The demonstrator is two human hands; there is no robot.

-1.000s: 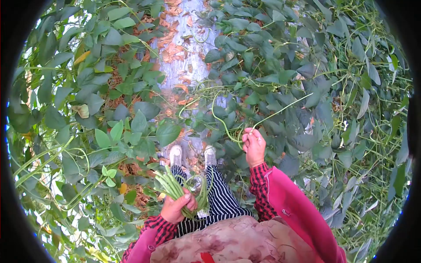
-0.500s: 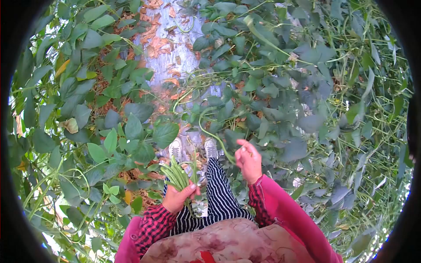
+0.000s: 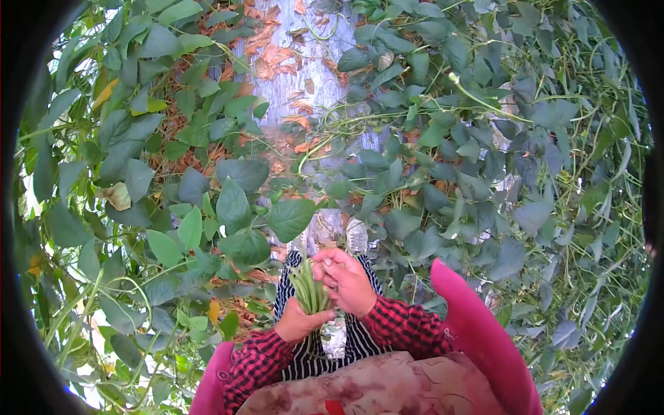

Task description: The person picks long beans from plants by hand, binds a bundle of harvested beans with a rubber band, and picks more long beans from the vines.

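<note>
A bunch of long green beans [image 3: 308, 287] stands upright in my left hand [image 3: 302, 322], whose fingers and thumb are wrapped round its lower part. My right hand [image 3: 348, 282] is drawn in against the right side of the bunch. Its fingers are curled and closed at the upper part of the beans, partly hiding them. Which single bean lies in the right fingers is hard to make out. Both hands are low in front of my body, above my striped trousers [image 3: 363, 339].
Leafy bean vines [image 3: 232, 207] crowd in on the left, and a thick tangle of vines [image 3: 512, 207] fills the right. Ground sheeting [image 3: 294, 90] strewn with dry brown leaves runs ahead between them. Stems [image 3: 360, 121] cross the path. My shoes [image 3: 356, 235] show below.
My right hand has moved left and down from beside the vines, where it held a long bean, to the bunch in my left hand. The view has shifted slightly.
</note>
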